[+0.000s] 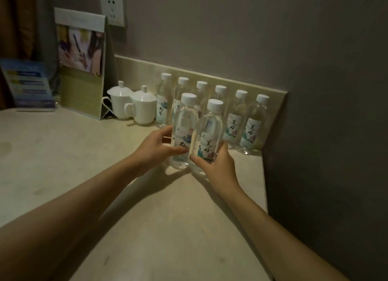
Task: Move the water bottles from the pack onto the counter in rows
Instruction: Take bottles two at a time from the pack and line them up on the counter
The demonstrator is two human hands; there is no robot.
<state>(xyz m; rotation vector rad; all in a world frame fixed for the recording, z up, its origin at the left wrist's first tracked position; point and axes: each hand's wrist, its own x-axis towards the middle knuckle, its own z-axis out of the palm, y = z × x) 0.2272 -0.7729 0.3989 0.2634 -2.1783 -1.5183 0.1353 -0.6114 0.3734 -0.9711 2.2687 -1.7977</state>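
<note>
Several clear water bottles with white caps stand in a back row (pixel 237 117) along the low backsplash on the pale counter (pixel 88 154). In front of that row two more bottles stand upright side by side. My left hand (pixel 155 148) wraps the left front bottle (pixel 184 121) at its label. My right hand (pixel 216 165) grips the right front bottle (pixel 211 129) low on its label. Both bottle bases look down on the counter. No pack is in view.
Two white lidded cups (pixel 134 104) stand left of the back row. A tall paper bag (pixel 81 70) and a blue leaflet stand (pixel 27 85) sit further left. A dark wall (pixel 327 154) bounds the counter's right edge; a socket (pixel 112 9) is on the back wall.
</note>
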